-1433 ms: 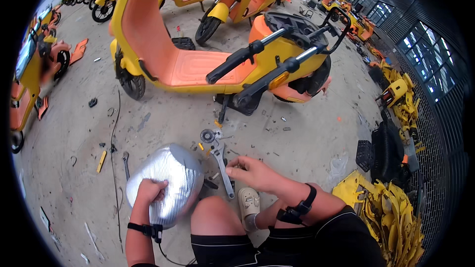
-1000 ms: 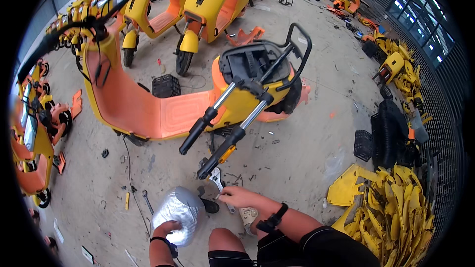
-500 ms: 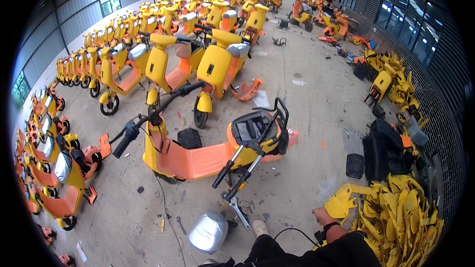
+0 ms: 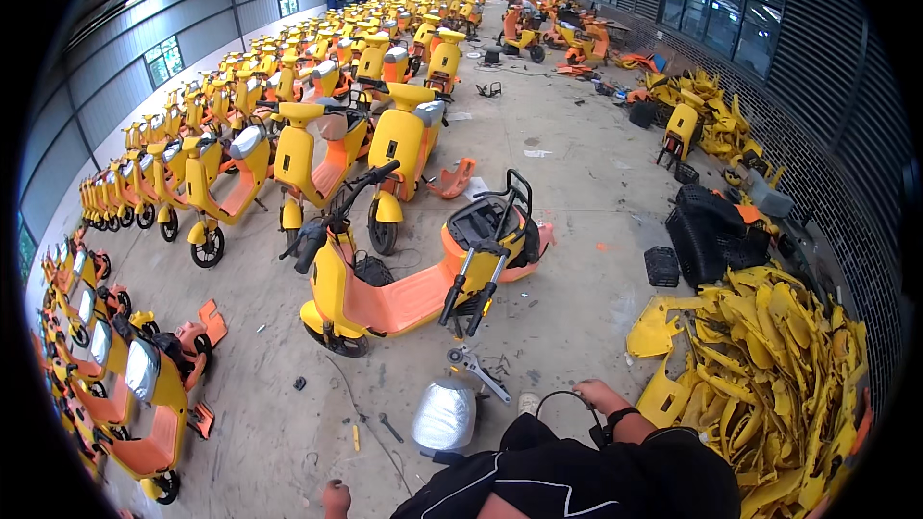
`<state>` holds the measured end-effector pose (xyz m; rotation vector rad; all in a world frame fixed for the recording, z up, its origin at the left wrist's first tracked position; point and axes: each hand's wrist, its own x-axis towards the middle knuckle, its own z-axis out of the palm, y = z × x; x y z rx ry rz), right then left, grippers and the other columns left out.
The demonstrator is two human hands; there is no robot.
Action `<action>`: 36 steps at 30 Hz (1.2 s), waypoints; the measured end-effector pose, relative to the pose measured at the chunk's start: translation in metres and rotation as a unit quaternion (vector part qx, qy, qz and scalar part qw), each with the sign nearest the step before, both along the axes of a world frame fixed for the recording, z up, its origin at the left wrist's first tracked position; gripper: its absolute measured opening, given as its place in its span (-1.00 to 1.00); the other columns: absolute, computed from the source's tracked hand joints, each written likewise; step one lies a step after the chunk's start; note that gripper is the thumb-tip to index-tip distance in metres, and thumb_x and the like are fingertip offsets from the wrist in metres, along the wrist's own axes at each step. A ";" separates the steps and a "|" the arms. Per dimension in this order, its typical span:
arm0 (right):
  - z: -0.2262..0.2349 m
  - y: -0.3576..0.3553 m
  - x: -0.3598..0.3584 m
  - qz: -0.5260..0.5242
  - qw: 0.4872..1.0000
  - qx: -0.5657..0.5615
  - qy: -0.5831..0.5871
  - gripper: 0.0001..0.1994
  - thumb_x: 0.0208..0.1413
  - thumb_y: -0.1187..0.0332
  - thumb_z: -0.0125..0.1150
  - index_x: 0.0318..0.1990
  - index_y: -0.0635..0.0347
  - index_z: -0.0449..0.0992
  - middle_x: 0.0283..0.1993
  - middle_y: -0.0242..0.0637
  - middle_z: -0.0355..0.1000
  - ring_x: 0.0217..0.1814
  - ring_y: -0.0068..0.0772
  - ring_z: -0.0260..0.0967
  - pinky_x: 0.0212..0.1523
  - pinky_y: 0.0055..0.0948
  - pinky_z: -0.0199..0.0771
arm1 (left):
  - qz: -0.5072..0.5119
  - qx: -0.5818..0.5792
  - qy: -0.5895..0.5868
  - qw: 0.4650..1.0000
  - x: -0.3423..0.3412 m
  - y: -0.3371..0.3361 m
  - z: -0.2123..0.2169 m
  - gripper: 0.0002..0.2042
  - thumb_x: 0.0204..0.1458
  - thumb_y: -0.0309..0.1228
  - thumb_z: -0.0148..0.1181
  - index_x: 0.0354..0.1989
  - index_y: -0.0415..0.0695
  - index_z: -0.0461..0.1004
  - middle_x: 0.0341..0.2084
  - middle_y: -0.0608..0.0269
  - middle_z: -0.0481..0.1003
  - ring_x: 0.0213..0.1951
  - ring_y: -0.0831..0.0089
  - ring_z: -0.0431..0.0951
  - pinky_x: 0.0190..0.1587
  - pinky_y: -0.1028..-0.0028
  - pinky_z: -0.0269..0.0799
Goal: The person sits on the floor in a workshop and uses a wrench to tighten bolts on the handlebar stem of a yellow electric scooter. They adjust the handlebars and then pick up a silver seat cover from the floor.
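My right hand (image 4: 598, 395), a black band on its wrist, hangs loosely open beside a thin black looped cord (image 4: 552, 396); I see nothing held. At the lower edge my left hand (image 4: 336, 497) is curled closed, with nothing visible in it. Ahead stands a yellow scooter (image 4: 404, 303) with an orange footboard. Its open seat compartment (image 4: 473, 223) shows, and two black grips on metal tubes (image 4: 471, 288) lean down at its side. A large silver wrench (image 4: 486, 377) lies near a silver-covered seat (image 4: 443, 416) close to my legs.
Yellow body panels (image 4: 769, 375) are heaped on my right, beyond which are black baskets (image 4: 707, 235). Rows of yellow scooters (image 4: 317, 154) fill the left and far side. A smaller wrench (image 4: 390, 427) and a cable (image 4: 358, 404) lie on the concrete floor.
My view has tilted up and shifted right, so the scooter sits differently in it. My left hand has come into view at the lower edge; my right hand now appears beside the cord.
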<state>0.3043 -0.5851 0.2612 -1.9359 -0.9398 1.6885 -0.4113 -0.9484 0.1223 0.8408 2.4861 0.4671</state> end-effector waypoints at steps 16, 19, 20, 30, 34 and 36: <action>-0.219 -0.074 0.171 0.470 0.793 0.090 -0.378 -0.82 0.05 0.33 0.25 -0.26 0.24 0.61 -0.27 0.03 0.60 -0.19 0.03 0.60 -0.17 -0.03 0.61 | -0.150 0.012 -0.111 0.982 0.314 0.295 0.103 -0.37 0.01 -0.35 0.25 0.31 -0.24 0.28 0.15 -0.27 0.40 0.22 -0.04 0.39 0.30 0.13 0.19; -0.194 -0.004 0.139 -0.076 0.979 -0.174 -0.074 -0.77 0.13 0.29 0.21 -0.31 0.34 0.52 -0.41 -0.02 0.50 -0.36 -0.12 0.55 -0.35 -0.11 0.59 | -0.091 0.019 -0.037 0.995 0.291 0.259 0.110 -0.32 0.02 -0.36 0.26 0.36 -0.25 0.23 0.20 -0.30 0.35 0.27 -0.07 0.34 0.37 0.13 0.11; -0.186 0.021 0.134 -0.077 0.983 -0.155 -0.054 -0.75 0.15 0.28 0.19 -0.32 0.36 0.50 -0.44 -0.04 0.46 -0.41 -0.17 0.51 -0.39 -0.14 0.58 | -0.057 0.023 0.000 0.998 0.274 0.237 0.115 -0.31 0.02 -0.36 0.26 0.37 -0.26 0.21 0.22 -0.31 0.33 0.29 -0.07 0.32 0.39 0.13 0.08; -0.138 0.123 0.178 -0.121 0.991 -0.041 -0.026 -0.82 0.16 0.25 0.18 -0.35 0.16 0.45 -0.63 -0.39 0.20 -0.68 -0.43 0.15 -0.64 -0.31 0.23 | -0.165 -0.267 -0.072 0.947 0.191 0.166 0.191 -0.22 -0.02 -0.27 0.22 0.43 -0.23 0.17 0.12 -0.23 0.50 0.26 -0.08 0.44 0.27 0.16 0.39; -0.172 0.083 0.209 -0.219 0.974 -0.056 0.000 -0.83 0.16 0.27 0.15 -0.41 0.07 0.37 -0.63 -0.44 0.12 -0.70 -0.47 0.12 -0.67 -0.38 0.21 | -0.171 -0.358 -0.177 0.901 0.240 0.136 0.178 -0.24 -0.02 -0.32 0.23 0.41 -0.28 0.18 0.19 -0.23 0.42 0.29 -0.11 0.38 0.31 0.13 0.32; -0.207 0.045 0.225 -0.111 0.987 -0.092 -0.069 -0.86 0.17 0.31 0.13 -0.33 0.18 0.48 -0.62 -0.40 0.17 -0.73 -0.40 0.09 -0.69 -0.34 0.16 | -0.186 -0.374 -0.206 0.885 0.247 0.125 0.168 -0.26 -0.01 -0.35 0.23 0.40 -0.31 0.18 0.23 -0.24 0.38 0.31 -0.12 0.35 0.33 0.12 0.29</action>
